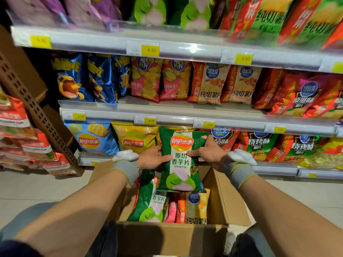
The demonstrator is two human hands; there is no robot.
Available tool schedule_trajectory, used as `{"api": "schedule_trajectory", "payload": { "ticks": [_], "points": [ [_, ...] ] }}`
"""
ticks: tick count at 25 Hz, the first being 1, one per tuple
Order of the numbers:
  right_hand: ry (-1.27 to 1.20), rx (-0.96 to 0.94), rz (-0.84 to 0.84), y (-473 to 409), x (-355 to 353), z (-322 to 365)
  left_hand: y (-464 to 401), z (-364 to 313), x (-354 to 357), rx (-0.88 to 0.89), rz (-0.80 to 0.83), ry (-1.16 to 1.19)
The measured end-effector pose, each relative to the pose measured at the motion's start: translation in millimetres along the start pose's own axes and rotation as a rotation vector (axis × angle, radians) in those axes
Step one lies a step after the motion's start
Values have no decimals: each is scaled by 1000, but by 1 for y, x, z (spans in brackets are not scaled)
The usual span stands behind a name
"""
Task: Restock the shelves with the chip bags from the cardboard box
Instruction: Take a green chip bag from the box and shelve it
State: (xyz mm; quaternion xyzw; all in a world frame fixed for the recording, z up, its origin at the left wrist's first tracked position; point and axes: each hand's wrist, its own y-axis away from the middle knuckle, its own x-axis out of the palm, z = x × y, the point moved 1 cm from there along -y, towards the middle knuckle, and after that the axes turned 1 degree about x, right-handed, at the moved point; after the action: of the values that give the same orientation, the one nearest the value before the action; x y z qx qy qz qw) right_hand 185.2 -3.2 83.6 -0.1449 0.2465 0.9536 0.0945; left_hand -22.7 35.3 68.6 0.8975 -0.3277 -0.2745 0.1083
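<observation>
Now both hands, left (155,158) and right (207,152), pinching green chip bag (181,160) by its sides above cardboard box (222,193); probably light, puffy, crushable, so hold edges softly.

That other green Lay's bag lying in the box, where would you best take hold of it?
By its upper side edges, from above. The green bag in the box leans upright with its top toward the opening, and the red and yellow bags crowd its right side. The held green bag is gripped at mid-height by both side edges.
</observation>
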Motion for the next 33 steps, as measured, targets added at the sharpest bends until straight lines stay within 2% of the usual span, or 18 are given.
{"api": "schedule_trajectory", "payload": {
  "ticks": [11,21,25,30,33],
  "points": [
    [-8,-187,1,7,-25,79,12,-65,-59,150,-172,-76],
    [44,-380,49,65,-26,177,36,-124,-119,189,-395,-167],
    [21,-397,45,72,-29,198,44,-143,-145,223,-484,-108],
    [123,-417,71,83,-29,219,54,-179,-170,294,-533,-135],
    [86,-417,128,84,-32,234,61,-201,-179,310,-582,-110]
  ]
}}
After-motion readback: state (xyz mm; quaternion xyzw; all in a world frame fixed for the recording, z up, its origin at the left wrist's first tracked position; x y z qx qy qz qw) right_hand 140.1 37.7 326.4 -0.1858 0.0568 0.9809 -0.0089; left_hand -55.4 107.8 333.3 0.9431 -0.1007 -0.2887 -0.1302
